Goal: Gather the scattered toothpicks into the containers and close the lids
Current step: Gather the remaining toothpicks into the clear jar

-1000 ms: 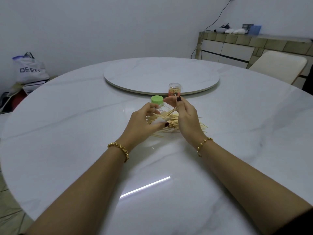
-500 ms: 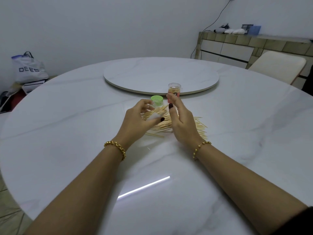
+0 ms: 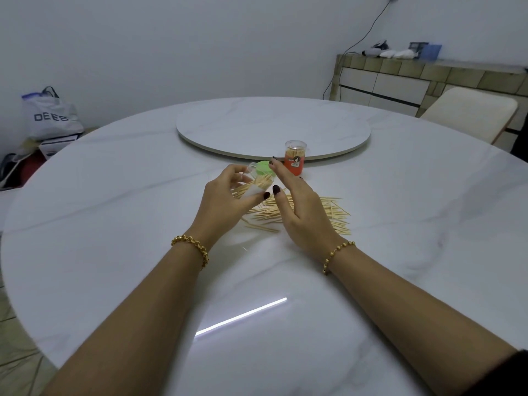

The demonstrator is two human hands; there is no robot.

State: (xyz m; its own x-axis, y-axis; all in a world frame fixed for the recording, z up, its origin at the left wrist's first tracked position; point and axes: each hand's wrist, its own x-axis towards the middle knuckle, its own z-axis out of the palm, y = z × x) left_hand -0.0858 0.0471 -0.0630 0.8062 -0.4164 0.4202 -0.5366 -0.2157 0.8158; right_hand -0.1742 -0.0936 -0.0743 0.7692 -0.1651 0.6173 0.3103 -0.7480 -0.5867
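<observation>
My left hand (image 3: 225,200) grips a small clear container (image 3: 253,190), tilted, with toothpick tips sticking out of its mouth toward the right. Its green lid (image 3: 264,167) hangs open at the far side. My right hand (image 3: 298,208) hovers beside the container's mouth with fingers straight and holds nothing. A heap of scattered toothpicks (image 3: 328,211) lies on the white table (image 3: 114,224) under and to the right of both hands. A second container with an orange label (image 3: 295,160) stands upright behind them, full of toothpicks, with a clear lid on top.
A round turntable (image 3: 271,127) sits at the table's centre, just behind the orange container. A cream chair (image 3: 471,115) stands at the right, a tiled sideboard (image 3: 428,78) behind it, and a white bag (image 3: 50,115) on the floor at the left.
My right hand has let go of the toothpicks it fed into the clear container and now has straight fingers. The left hand has tilted the container a little.
</observation>
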